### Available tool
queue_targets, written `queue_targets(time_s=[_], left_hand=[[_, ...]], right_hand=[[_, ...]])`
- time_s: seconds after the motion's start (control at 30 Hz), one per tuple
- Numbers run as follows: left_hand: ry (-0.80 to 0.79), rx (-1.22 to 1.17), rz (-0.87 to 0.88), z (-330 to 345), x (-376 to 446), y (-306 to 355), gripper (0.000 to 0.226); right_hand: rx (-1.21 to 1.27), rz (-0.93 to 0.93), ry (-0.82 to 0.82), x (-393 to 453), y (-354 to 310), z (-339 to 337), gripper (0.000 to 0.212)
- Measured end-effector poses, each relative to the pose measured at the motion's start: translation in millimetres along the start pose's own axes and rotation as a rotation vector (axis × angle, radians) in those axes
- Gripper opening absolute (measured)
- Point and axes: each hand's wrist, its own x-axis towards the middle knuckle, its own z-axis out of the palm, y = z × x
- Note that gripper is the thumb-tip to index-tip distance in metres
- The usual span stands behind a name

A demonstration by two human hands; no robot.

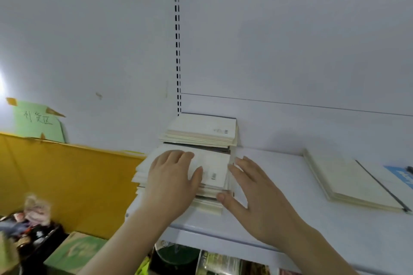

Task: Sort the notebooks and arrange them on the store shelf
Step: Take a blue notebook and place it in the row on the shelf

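Left hand [173,179] lies flat, fingers straight, on the near notebook stack [218,173] at the white shelf's [290,225] left end. Right hand [252,194] is open too, fingertips touching that stack's right edge. Second stack [202,130] sits just behind; another notebook [355,182] lies well apart, right.

Two notebook stacks [199,154] on shelf [290,219]

A small shop, seen from where I stand stocking it.

In front of me is a white metal display shelf [290,196] with a slotted upright [177,56] in its back panel, stacks of cream notebooks [201,134] laid out on it, packaged goods [219,261] below, and a handwritten green sign [38,121] taped to the wall.
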Motion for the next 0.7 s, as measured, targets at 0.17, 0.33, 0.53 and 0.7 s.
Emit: queue_targets(time_s=[0.17,0.33,0.53,0.7], left_hand=[[-0.158,0.121,0.027,0,-13,-51,0.090],[-0.100,0.093,0.125,-1,-14,-62,0.080],[0.212,-0.084,0.058,-15,-6,-45,0.099],[0.160,-0.536,-0.156,-31,3,-8,0.102]], right_hand=[[-0.064,-0.001,-0.084,28,-30,21,0.075],[-0.132,-0.087,-0.004,27,-38,11,0.037],[-0.153,-0.051,0.293,27,-28,-19,0.037],[0.395,0.184,0.593,22,-25,-40,0.031]])
